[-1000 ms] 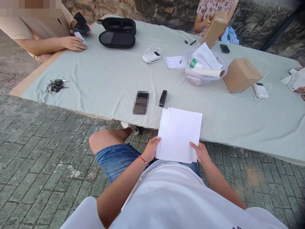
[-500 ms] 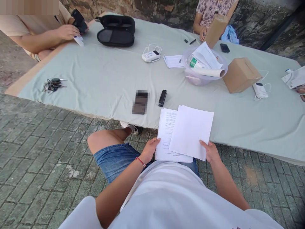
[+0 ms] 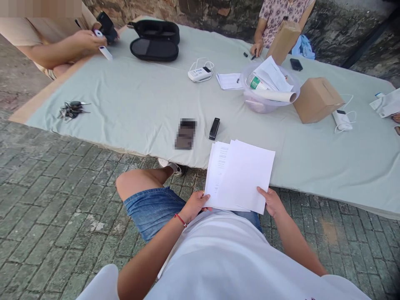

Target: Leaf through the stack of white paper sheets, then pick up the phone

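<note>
Brick paving [image 3: 62, 187] lay beneath the cloth-covered table [image 3: 140, 106]. At the table's near edge I held a stack of papers [image 3: 245, 177], left hand [image 3: 196, 203] pinching its lower left side, right hand [image 3: 273, 203] gripping its lower right. The stack lay between them, its long axis running away from me, far end leaning slightly right.
</note>
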`<move>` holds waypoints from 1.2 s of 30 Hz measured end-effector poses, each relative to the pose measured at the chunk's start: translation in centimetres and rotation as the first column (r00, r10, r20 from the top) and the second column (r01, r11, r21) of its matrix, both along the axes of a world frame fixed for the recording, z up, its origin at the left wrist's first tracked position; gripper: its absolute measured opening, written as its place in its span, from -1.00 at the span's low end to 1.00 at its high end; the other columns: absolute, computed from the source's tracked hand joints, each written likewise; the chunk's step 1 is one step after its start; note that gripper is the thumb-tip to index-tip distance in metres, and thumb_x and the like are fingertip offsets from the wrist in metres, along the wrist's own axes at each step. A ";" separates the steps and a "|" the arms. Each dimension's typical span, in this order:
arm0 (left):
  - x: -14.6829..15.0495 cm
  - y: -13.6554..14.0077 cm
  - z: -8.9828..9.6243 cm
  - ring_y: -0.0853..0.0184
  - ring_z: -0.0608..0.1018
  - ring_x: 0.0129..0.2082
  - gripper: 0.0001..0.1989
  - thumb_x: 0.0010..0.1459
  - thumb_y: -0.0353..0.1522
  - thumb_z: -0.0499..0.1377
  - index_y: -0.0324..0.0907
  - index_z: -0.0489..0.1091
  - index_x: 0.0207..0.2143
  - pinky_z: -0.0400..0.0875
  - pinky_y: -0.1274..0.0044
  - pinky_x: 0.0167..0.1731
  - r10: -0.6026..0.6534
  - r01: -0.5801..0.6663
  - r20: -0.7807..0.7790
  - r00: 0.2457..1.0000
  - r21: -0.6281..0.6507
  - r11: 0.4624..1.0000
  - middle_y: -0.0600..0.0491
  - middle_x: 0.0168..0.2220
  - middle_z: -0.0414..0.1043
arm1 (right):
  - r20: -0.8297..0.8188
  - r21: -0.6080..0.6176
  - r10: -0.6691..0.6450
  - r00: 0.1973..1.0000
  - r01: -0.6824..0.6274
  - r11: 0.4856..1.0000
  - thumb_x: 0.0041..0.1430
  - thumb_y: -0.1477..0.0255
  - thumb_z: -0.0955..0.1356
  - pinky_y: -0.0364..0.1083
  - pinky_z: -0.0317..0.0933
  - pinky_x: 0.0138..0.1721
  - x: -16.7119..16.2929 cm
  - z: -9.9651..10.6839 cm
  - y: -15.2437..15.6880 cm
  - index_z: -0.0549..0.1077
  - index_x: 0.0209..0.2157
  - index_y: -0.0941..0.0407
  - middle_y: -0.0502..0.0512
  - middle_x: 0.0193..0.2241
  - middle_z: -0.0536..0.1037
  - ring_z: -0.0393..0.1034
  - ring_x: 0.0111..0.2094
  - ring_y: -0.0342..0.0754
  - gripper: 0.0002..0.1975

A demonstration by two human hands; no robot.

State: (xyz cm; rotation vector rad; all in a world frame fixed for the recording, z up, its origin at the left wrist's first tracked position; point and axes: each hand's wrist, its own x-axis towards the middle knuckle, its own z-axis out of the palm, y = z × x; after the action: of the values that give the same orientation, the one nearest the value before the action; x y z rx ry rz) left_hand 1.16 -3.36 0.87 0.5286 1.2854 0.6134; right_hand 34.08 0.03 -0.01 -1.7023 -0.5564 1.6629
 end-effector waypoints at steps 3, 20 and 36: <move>0.5 0.3 -0.2 0.40 0.46 -0.65 -0.70 0.01 -0.19 0.31 -0.25 0.38 -0.39 0.19 0.60 -0.69 0.060 -0.060 -0.021 0.998 0.022 0.998 0.03 -0.54 0.48 | -0.007 0.024 0.006 1.000 -0.006 1.000 -0.07 0.23 0.54 0.04 0.38 0.00 -0.7 -0.1 -0.2 0.56 -0.14 0.13 0.17 -0.11 0.62 0.53 -0.09 0.10 -0.56; 0.2 -0.1 0.5 0.39 0.49 -0.55 -0.51 -0.02 -0.16 0.30 -0.21 0.34 -0.09 0.29 0.57 -0.57 0.131 -0.140 0.138 0.982 0.059 0.988 0.08 -0.42 0.48 | 0.086 0.054 0.097 0.992 -0.102 0.993 -0.11 0.21 0.54 0.02 0.44 -0.20 -0.1 0.0 -0.5 0.58 -0.14 0.14 0.17 -0.14 0.63 0.55 -0.16 0.15 -0.53; 1.6 0.6 0.4 0.28 0.51 -0.29 -0.51 -0.05 -0.02 0.30 -0.21 0.44 -0.22 0.41 0.48 -0.32 0.307 -0.314 0.151 0.940 0.027 0.949 0.01 -0.27 0.53 | -0.059 0.017 0.059 0.997 -0.058 0.998 -0.11 0.25 0.56 0.03 0.43 -0.10 -1.1 0.8 0.2 0.58 -0.18 0.14 0.17 -0.16 0.64 0.55 -0.16 0.12 -0.57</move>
State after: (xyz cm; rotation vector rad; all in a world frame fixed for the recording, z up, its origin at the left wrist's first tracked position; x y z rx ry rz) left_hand 2.75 -2.72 1.29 0.3161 1.2257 0.9341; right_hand 33.02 0.20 0.77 -1.6348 -0.5940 1.7403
